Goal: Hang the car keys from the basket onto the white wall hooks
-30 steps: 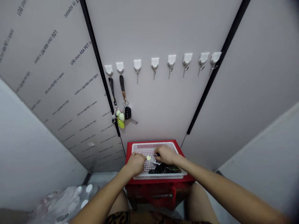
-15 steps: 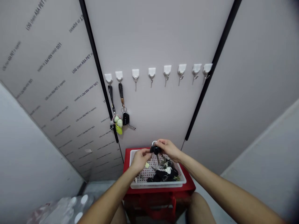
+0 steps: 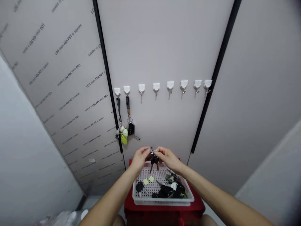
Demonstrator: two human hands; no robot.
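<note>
My left hand (image 3: 141,157) and my right hand (image 3: 167,157) meet above the far side of a white perforated basket (image 3: 162,202). Between their fingertips is a bunch of keys (image 3: 154,160) on a metal ring, its dark-headed keys dangling downward. Both hands are closed, pinching the ring and its metal fitting from either side. Below, the basket holds a dark heap of keys and fobs (image 3: 170,190) on its right. A black-headed key (image 3: 139,187) and two pale yellow squares (image 3: 148,180) lie toward its left.
A row of several white hooks (image 3: 156,87) runs across the wall. Two key sets hang at its left end: one with a yellow-green charm (image 3: 124,138), one with a black car key (image 3: 131,128). The basket stands on a red box (image 3: 199,207). Plastic-wrapped bottles (image 3: 68,216) sit lower left.
Both hands have risen out of the basket, bringing up the bunch of keys. Its keys now hang down below the ring. The view has tilted upward, so the hooks appear lower.
</note>
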